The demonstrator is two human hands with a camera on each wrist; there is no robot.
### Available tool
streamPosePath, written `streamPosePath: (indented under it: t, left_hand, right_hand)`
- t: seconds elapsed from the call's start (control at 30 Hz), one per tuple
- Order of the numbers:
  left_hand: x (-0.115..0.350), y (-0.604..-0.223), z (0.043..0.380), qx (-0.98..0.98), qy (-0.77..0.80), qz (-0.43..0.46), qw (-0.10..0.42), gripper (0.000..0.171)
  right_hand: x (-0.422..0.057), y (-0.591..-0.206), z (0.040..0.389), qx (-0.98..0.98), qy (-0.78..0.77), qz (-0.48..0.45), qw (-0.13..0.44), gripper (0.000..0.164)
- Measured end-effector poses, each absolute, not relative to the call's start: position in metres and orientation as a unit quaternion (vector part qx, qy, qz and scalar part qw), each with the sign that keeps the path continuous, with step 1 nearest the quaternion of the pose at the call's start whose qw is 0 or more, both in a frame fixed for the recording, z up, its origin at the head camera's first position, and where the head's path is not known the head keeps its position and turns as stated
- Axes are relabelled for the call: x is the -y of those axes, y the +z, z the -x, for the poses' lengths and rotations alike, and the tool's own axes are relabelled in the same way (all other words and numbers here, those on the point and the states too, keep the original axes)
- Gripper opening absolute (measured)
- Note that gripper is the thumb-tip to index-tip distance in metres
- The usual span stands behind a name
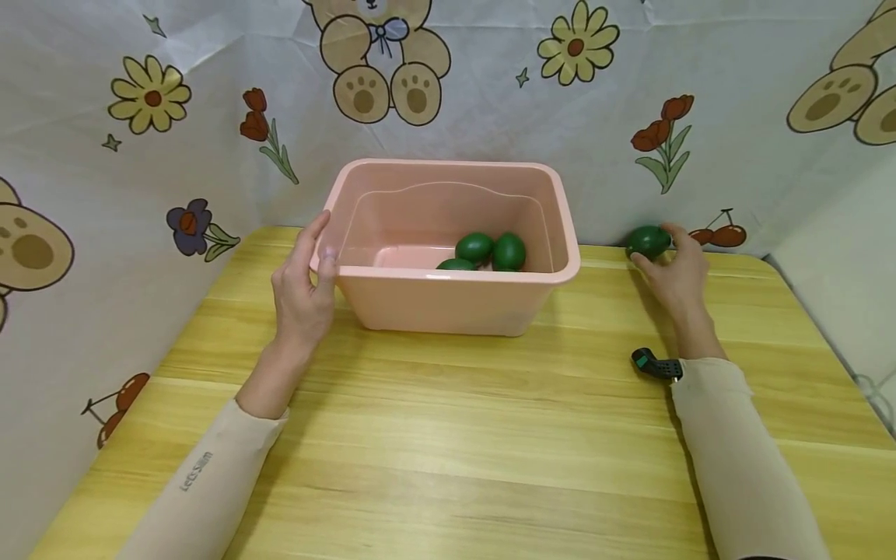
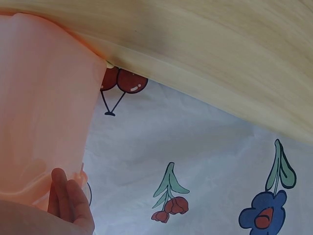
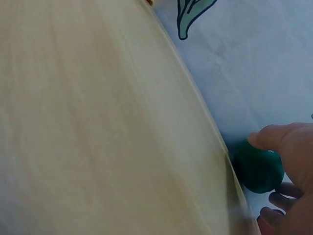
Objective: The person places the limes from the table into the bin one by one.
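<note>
A pink plastic bin (image 1: 448, 307) stands upright on the table. My left hand (image 1: 301, 295) grips its rim at the left end, thumb near the front corner. In the left wrist view its fingers (image 2: 78, 203) lie against the bin wall. To the right of the bin, at the table's back edge, my right hand (image 1: 679, 276) pinches a dark green egg-shaped object (image 1: 647, 242) between thumb and fingers. The right wrist view shows the same green object (image 3: 258, 169) close to the edge. Inside the bin lie three similar green objects (image 1: 509, 251), one partly hidden by the front rim.
The wooden table (image 1: 448, 443) runs forward to a white cloth (image 1: 476, 93) printed with bears, flowers and cherries, hanging behind it. A black wristband (image 1: 656, 364) is at my right wrist. A pale wall surface lies beyond the table's right edge.
</note>
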State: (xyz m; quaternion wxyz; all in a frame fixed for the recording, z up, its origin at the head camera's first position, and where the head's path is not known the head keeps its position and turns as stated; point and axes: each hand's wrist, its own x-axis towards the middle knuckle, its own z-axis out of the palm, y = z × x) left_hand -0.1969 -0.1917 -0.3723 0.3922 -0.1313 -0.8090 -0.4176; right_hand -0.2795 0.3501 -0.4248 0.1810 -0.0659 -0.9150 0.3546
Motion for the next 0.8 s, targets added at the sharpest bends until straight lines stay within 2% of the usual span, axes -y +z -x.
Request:
streamPosePath:
  t: [0.37, 0.8]
  left_hand:
    - [0.1916, -0.3696, 0.1967, 0.804, -0.420, 0.132, 0.401, 0.060]
    - [0.1932, -0.3716, 0.1967, 0.811, -0.411, 0.139, 0.391, 0.060]
  right_hand:
    - [-0.3510, -0.4232, 0.2855, 0.919, 0.334, 0.072, 0.196, 0.069]
    - [-0.3482, -0.4276, 0.2825, 0.904, 0.371, 0.108, 0.184, 0.077]
